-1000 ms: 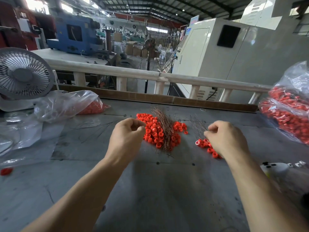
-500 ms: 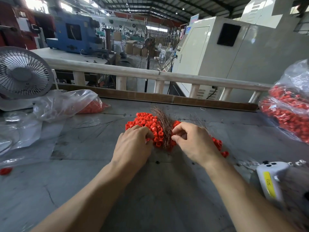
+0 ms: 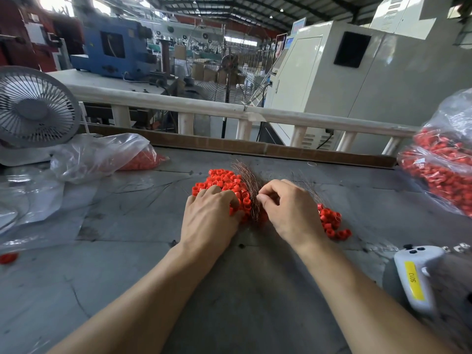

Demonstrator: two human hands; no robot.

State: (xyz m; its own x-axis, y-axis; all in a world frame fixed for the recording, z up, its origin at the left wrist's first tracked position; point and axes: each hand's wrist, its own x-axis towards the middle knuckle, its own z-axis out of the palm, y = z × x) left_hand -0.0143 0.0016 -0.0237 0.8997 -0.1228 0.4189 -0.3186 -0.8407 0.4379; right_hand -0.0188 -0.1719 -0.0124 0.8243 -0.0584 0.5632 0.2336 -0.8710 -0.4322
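Note:
A pile of small red plastic rings point(image 3: 221, 180) lies mid-table, with a bundle of thin copper wires point(image 3: 245, 175) across its right side. My left hand point(image 3: 210, 218) lies on the pile's near side, fingers bent over the rings and thumb at the pile's edge. Whether a ring sits between them is hidden. My right hand point(image 3: 290, 212) is just right of the bundle, thumb and forefinger pinching the wires at its lower part. A smaller cluster of red rings point(image 3: 332, 223) lies to the right of that hand.
A desk fan point(image 3: 35, 108) stands back left beside a clear bag of red rings point(image 3: 102, 157). A fuller bag of red rings point(image 3: 444, 172) sits at the right edge. A white controller point(image 3: 416, 274) lies near right. One loose red ring point(image 3: 9, 258) is far left. A railing point(image 3: 229, 108) runs behind the table.
Both hands came together from apart onto the pile. My left hand settled on the rings and my right hand crossed from the small right cluster to the wire bundle.

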